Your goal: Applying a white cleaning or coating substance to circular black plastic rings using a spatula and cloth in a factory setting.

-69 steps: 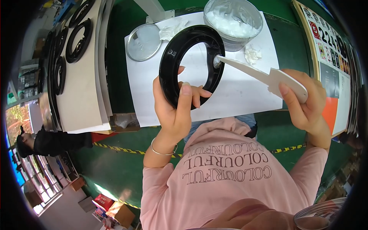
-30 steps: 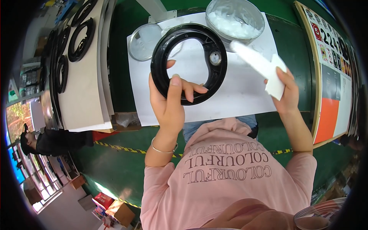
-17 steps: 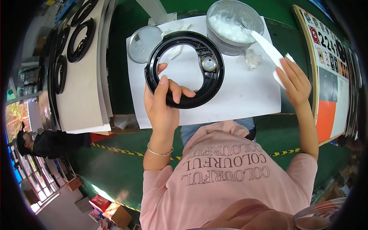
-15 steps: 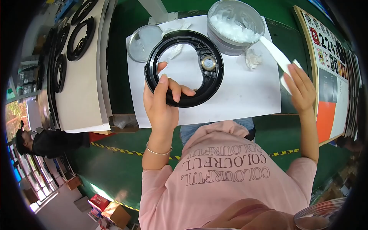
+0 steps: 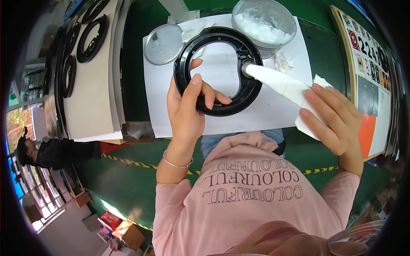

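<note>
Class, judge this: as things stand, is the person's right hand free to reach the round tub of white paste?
Probably not freely: the right hand grips a white spatula whose tip rests on the black ring. The tub itself stands open just beyond.

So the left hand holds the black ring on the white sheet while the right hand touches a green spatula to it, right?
Not quite: the spatula is white, not green, as the head view shows. The left hand does hold the black ring on the white sheet, with the right hand holding the spatula.

A green workbench [image 5: 333, 59] carries a white paper sheet [image 5: 273, 111], a grey board [image 5: 92, 102] and a colourful chart [image 5: 369, 72] at the right edge.
</note>
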Demonstrator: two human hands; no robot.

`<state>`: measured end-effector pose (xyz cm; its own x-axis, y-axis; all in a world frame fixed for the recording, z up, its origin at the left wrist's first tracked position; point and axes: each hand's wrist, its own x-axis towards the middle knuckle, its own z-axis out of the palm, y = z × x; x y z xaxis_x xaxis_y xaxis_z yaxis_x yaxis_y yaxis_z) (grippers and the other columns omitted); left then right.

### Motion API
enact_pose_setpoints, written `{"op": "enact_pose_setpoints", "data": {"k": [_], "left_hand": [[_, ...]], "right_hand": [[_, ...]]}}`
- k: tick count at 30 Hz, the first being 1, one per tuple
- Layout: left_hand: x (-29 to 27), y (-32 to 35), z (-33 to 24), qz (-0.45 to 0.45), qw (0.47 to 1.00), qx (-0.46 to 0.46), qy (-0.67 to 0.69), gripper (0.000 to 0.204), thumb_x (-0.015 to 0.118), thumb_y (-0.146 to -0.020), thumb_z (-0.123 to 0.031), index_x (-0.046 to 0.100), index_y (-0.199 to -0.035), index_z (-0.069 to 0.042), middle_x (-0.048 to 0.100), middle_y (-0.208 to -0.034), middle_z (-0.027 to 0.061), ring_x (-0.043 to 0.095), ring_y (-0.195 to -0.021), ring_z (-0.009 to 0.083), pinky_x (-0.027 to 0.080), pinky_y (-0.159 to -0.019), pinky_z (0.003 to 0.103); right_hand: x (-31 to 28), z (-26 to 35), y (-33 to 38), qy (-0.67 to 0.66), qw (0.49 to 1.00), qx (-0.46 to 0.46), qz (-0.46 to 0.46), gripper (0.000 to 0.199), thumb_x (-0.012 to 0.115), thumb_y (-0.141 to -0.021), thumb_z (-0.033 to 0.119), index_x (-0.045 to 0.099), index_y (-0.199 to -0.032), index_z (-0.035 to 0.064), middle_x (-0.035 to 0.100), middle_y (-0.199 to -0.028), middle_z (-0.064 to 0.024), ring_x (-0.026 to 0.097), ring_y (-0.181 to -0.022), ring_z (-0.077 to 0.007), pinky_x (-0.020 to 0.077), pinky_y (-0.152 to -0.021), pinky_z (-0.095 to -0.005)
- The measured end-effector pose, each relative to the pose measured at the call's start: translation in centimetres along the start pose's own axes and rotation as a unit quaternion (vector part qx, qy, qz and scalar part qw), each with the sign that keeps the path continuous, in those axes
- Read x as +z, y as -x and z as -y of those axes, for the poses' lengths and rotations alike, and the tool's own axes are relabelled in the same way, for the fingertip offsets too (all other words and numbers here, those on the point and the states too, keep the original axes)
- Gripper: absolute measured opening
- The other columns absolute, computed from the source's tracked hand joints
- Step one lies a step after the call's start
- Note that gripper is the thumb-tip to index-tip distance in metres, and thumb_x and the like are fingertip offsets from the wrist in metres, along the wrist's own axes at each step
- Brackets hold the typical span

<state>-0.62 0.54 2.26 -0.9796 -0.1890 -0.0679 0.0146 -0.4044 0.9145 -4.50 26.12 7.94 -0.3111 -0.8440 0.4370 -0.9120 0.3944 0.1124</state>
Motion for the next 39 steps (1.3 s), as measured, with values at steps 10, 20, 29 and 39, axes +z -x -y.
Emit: {"op": "enact_pose_setpoints", "data": {"k": [10, 20, 29, 39], "left_hand": [[0.0, 0.0, -0.1, 0.006, 1.0, 0.002, -0.001, 0.031, 0.036, -0.089, -0.014, 0.039, -0.115, 0.002, 0.041, -0.05, 0.0047, 0.056, -0.052, 0.0227, 0.046, -0.058, 0.032], [-0.3, 0.0, 0.1, 0.008, 1.0, 0.01, 0.0, 0.03, 0.037, -0.088, -0.014, 0.04, -0.114, 0.002, 0.041, -0.05, 0.0043, 0.056, -0.052, 0.0226, 0.047, -0.058, 0.032], [-0.3, 0.1, 0.0, -0.002, 1.0, 0.016, -0.002, 0.029, 0.036, -0.089, -0.013, 0.04, -0.114, 0.001, 0.041, -0.05, 0.0046, 0.057, -0.052, 0.0227, 0.047, -0.058, 0.032], [-0.5, 0.4, 0.1, -0.006, 0.999, 0.032, -0.003, 0.029, 0.036, -0.089, -0.012, 0.039, -0.114, 0.001, 0.042, -0.05, 0.0051, 0.057, -0.052, 0.0226, 0.047, -0.058, 0.032]], "right_hand": [[0.8, 0.0, 0.0, 0.016, 1.0, -0.018, -0.01, 0.021, 0.062, -0.066, 0.01, 0.059, -0.086, 0.0055, 0.061, -0.093, -0.0139, 0.06, -0.089, -0.0283, 0.0488, -0.075, -0.0359], [0.3, 0.1, 0.5, 0.033, 0.999, -0.012, 0.004, 0.022, 0.062, -0.067, 0.008, 0.058, -0.088, 0.0048, 0.061, -0.094, -0.014, 0.06, -0.088, -0.0288, 0.0492, -0.075, -0.0353], [0.3, 0.0, 0.3, 0.002, 1.0, -0.01, 0.003, 0.023, 0.062, -0.067, 0.008, 0.057, -0.089, 0.0031, 0.061, -0.094, -0.0146, 0.06, -0.086, -0.03, 0.0499, -0.073, -0.036], [3.5, -4.2, 3.4, -0.538, 0.581, 0.555, -0.256, 0.033, 0.048, -0.086, 0.014, 0.044, -0.113, -0.0046, 0.058, -0.095, -0.0137, 0.059, -0.083, -0.0211, 0.0479, -0.075, -0.0303]]}}
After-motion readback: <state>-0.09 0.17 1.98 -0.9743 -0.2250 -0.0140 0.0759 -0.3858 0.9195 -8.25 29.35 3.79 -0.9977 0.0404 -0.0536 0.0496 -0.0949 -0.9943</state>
